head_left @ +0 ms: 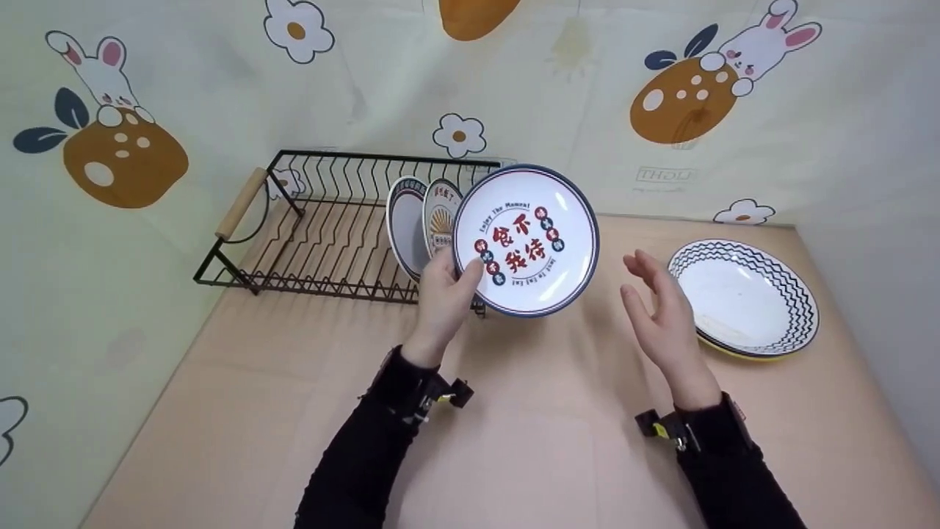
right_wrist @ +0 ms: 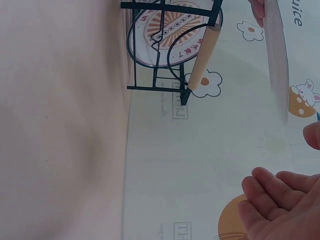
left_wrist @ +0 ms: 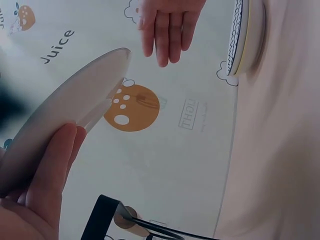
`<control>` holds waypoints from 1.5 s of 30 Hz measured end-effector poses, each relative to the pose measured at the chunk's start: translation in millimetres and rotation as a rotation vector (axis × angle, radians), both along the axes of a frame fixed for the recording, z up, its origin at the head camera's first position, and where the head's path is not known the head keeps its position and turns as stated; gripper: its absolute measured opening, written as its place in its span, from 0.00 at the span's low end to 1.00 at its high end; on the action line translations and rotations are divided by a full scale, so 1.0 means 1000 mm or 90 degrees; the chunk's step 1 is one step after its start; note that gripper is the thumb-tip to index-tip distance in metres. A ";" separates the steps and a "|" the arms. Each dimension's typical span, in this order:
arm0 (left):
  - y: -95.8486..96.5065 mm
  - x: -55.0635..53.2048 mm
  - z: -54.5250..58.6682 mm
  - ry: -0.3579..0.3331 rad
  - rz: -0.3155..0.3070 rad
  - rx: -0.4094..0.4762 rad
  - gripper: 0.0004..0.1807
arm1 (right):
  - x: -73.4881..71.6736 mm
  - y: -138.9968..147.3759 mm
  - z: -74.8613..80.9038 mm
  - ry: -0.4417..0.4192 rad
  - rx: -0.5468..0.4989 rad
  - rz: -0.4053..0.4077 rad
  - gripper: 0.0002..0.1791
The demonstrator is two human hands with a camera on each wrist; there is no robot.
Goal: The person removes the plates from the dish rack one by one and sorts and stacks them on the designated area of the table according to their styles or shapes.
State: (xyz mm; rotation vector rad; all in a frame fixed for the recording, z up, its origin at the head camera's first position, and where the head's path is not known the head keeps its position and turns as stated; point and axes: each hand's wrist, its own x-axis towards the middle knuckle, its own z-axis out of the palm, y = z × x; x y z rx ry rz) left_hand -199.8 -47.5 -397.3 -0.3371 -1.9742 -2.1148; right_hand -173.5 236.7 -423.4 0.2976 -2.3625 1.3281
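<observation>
My left hand [head_left: 442, 294] grips the left edge of a round white plate [head_left: 540, 242] with a blue rim and red lettering, thumb on its face and fingers behind. The plate is held up in front of the right end of a black wire dish rack [head_left: 330, 290]. Two more plates stand upright in the rack, one with a dark patterned rim [head_left: 406, 220] and one with an orange sunburst [head_left: 440, 220]. My right hand [head_left: 667, 323] hovers with fingers extended, holding nothing, between the held plate and a wavy-rimmed dish [head_left: 734, 297]. In the left wrist view the held plate [left_wrist: 60, 110] appears edge-on.
The wavy-rimmed dish sits on something yellow-edged at the table's right side. A wooden handle [head_left: 242, 202] is fixed to the rack's left end. Behind the table [head_left: 529, 441] hangs a pale cloth [head_left: 382, 88] printed with rabbits, fruit and flowers.
</observation>
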 end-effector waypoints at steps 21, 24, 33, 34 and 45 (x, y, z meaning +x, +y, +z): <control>0.014 0.005 -0.009 -0.003 -0.056 -0.022 0.17 | 0.009 -0.012 0.002 0.001 -0.069 0.065 0.24; 0.015 0.005 -0.010 0.002 -0.069 -0.027 0.17 | 0.010 -0.013 0.002 -0.005 -0.080 0.085 0.23; 0.019 0.008 -0.010 -0.007 -0.116 -0.020 0.17 | 0.012 -0.013 0.003 -0.044 -0.136 0.108 0.19; 0.019 0.008 -0.011 -0.010 -0.121 -0.021 0.18 | 0.012 -0.013 0.004 -0.048 -0.149 0.110 0.18; 0.021 0.009 -0.011 -0.047 -0.157 -0.011 0.20 | 0.012 -0.013 0.008 -0.083 -0.230 0.111 0.18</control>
